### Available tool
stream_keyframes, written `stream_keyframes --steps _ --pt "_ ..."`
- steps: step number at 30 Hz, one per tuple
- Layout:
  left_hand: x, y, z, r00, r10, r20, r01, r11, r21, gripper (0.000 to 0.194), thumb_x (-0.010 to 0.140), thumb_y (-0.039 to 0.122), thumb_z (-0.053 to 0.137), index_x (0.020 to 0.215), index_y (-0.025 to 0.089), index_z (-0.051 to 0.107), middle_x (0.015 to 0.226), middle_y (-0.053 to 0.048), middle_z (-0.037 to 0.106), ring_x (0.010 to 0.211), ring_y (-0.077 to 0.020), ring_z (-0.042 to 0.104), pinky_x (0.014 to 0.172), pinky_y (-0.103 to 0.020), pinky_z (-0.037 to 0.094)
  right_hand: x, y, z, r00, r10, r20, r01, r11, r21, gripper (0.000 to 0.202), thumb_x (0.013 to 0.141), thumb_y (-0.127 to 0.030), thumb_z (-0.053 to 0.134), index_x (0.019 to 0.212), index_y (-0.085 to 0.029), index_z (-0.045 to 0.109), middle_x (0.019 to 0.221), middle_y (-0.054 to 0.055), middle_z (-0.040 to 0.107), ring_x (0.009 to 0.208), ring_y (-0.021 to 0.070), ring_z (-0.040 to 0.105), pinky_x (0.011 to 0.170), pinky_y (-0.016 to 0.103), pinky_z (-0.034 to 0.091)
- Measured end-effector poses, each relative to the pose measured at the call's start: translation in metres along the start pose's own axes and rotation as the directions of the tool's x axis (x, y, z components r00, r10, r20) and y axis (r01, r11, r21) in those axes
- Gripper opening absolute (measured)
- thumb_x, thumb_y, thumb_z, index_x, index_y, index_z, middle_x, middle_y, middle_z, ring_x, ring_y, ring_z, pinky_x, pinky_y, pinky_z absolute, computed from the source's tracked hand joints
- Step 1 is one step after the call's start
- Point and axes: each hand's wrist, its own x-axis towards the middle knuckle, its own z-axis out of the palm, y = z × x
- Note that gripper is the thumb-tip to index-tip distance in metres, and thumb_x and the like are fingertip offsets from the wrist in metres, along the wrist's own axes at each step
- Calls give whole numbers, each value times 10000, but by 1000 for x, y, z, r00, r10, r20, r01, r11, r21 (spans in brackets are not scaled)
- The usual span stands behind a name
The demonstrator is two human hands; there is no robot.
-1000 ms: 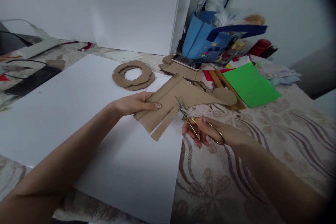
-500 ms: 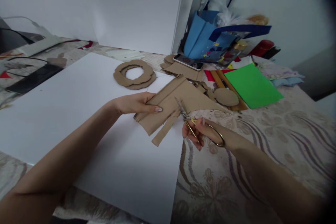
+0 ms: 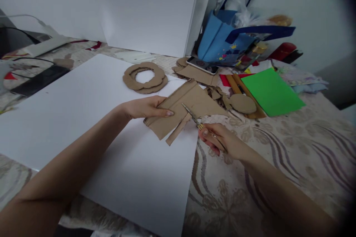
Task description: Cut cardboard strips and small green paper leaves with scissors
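Note:
My left hand [image 3: 147, 107] grips a brown cardboard piece [image 3: 185, 98] by its left side, thumb on top, above a large white board [image 3: 139, 177]. A narrow strip [image 3: 178, 130] sticks out from the cardboard's lower edge, with a slit beside it. My right hand [image 3: 215, 139] is wrapped round the handles of gold-handled scissors [image 3: 199, 125]. Their blades lie over the cardboard near the strip's upper end and look nearly closed. Two scalloped cardboard rings [image 3: 159, 75] rest overlapping on the board behind my left hand.
Behind the cardboard lie a phone [image 3: 202, 65], cardboard scraps [image 3: 217, 94] and an oval cardboard piece [image 3: 243, 103]. Green sheets [image 3: 274, 92] are at the right, with a blue bag [image 3: 222, 39] behind. A black flat device [image 3: 41, 80] lies at the left.
The scissor blades have come closer together, and my right hand has closed and turned on the handles. The cardboard has tilted slightly. The whole view has shifted a little.

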Motion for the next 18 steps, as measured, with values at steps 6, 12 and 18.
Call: stream_keyframes --steps 6,12,18 --pt "1 -1 -1 999 -28 -34 28 999 -20 254 764 339 663 924 144 633 871 -56 693 691 -141 628 567 -201 489 4 0 -2 998 45 46 -47 998 45 474 863 -618 389 763 -175 524 514 -66 361 381 72 372 386 216 339" --pt "6 -8 -6 959 5 -284 -40 993 -115 335 767 353 663 1041 173 591 917 -48 684 767 -154 634 616 -211 509 -2 3 -5 997 -25 67 22 998 52 540 843 -656 385 917 -157 579 727 25 548 548 106 482 466 231 365" --pt "12 -10 -8 882 -33 -471 -71 977 -202 406 720 363 699 1054 160 588 1019 -88 662 831 -180 632 664 -255 519 -9 7 -20 990 -66 -128 64 998 -19 450 861 -585 439 918 -161 580 657 1 523 516 107 469 485 248 358"
